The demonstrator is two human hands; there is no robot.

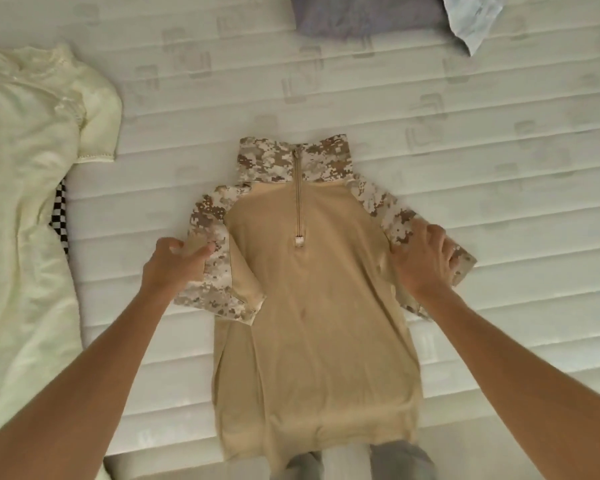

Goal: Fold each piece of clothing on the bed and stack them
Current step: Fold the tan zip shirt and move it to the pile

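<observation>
At the far left a cream dress (25, 188) lies spread over the bed (499, 168), its short puffed sleeve reaching toward the middle and its skirt running down past the lower left corner. A strip of black-and-white checked cloth (60, 220) shows from under the dress's right edge. Just right of that, the left hand (174, 266) reaches in from the lower left and pinches the edge of the shirt's left sleeve between thumb and curled fingers, so that the tan inside of the cuff shows at the fingertips and the camouflage sleeve is doubled back toward the body. The shirt (312, 323) lies face up in the middle of the bed, collar away from the person and hem hanging a little over the near edge; its body is plain tan, its stand-up collar and short sleeves are in a pixelled tan-and-brown camouflage, and a short zip (298, 199) runs down from the collar to the chest. The right hand (425, 261) comes in from the lower right and rests on the right sleeve with fingers bent over the cloth; the sleeve's end pokes out flat beyond the knuckles, and whether the hand grips or only presses cannot be told. At the top edge, right of centre, lies a folded grey-purple garment (364, 15), and touching its right side a crumpled pale blue one (471, 20).
</observation>
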